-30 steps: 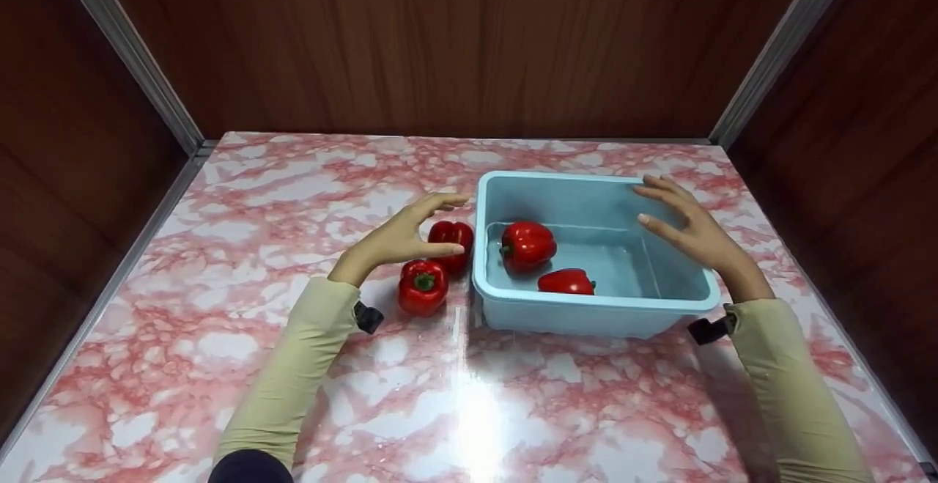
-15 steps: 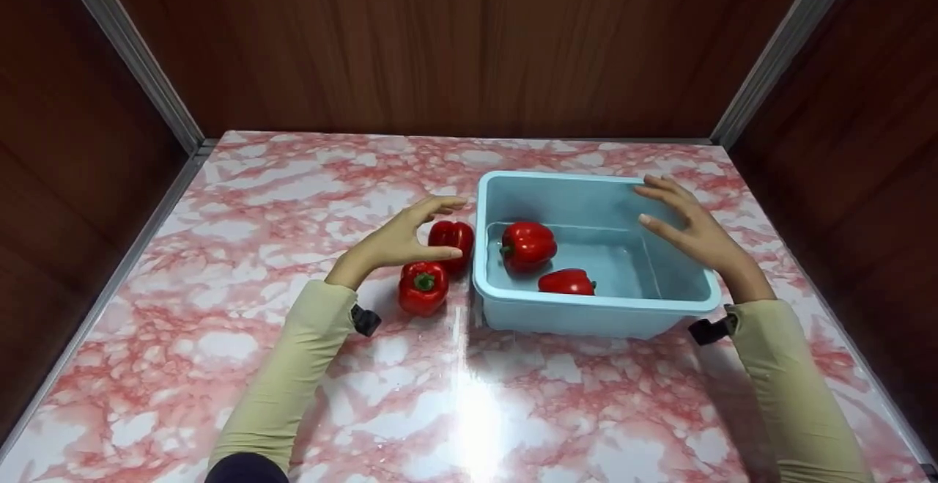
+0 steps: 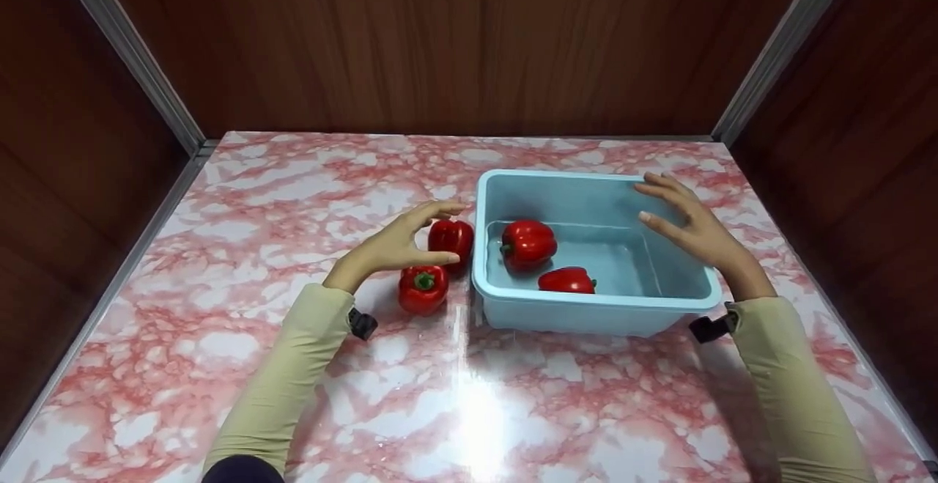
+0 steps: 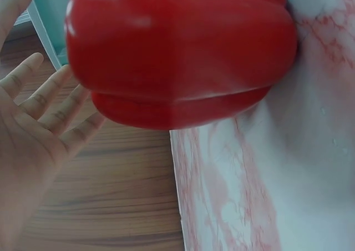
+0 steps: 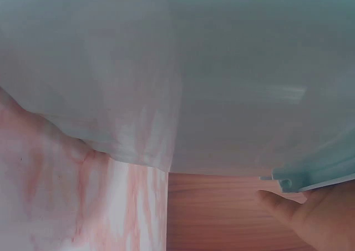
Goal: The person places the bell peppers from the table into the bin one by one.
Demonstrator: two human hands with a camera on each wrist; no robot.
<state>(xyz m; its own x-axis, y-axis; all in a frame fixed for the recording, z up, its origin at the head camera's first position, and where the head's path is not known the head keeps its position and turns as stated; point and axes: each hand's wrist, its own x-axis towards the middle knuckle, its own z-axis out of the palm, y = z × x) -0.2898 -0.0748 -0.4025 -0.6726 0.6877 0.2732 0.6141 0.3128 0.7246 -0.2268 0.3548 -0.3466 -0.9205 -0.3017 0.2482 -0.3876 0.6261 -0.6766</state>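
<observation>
- Wood-grain panels [image 3: 469,43], dark reddish brown, standing behind and to both sides of your work surface, with grey metal strips [image 3: 135,50] at the corners.
- Tabletop [image 3: 571,402], white with red-pink marbling, glossy, a bright reflection before you.
- Bin [image 3: 579,318], pale blue, rectangular, open-topped, rounded rim; set right of centre on the tabletop.
- Sleeves, pale yellow-green: your left sleeve [image 3: 282,373] and right sleeve [image 3: 788,373].
- Your left hand [image 3: 392,242]: fingers and thumb spread apart in a loose curve, gripping nothing, near the two peppers outside the bin; contact cannot be told.
- Your right hand [image 3: 700,230]: fingers spread, thumb apart, at the bin's right end, over the rim as you look down; whether it touches cannot be told.
- Peppers, four, red, glossy, lobed. Outside, left of the bin: front pepper [image 3: 423,300], upright, green stem up; rear pepper [image 3: 451,237], just beside the bin wall, partly behind your thumb. Inside: left pepper [image 3: 529,243], on its side, stem leftward; near pepper [image 3: 568,279], stem rightward, lower part hidden by the front wall.
- Wrist devices, small, black: one at your left cuff [image 3: 363,324], one at your right cuff [image 3: 709,330].
</observation>
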